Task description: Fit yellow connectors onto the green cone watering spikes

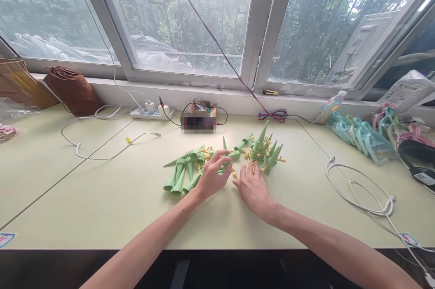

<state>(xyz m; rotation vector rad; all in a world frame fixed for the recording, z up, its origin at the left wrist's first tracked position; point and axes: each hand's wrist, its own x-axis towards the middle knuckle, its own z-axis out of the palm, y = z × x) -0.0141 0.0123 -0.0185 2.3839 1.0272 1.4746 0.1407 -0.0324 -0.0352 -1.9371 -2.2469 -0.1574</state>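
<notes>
Several green plastic cone spikes (183, 172) lie in a loose pile on the pale green table (102, 189), mixed with small yellow valve pieces (207, 152); a few cones (261, 140) stand upright at the pile's right. My left hand (212, 175) rests at the pile's middle, fingers curled around a green cone (224, 166). My right hand (253, 185) lies just beside it, fingers stretched out flat toward the yellow pieces and the upright cones, holding nothing.
A power strip (149, 111) with white cables, a small box with wires (200, 117) and a red-black cable sit by the window sill. A brown pouch (71, 89) lies far left. Teal and pink plastic clips in bags (367, 137) and a white cable (360, 189) lie to the right.
</notes>
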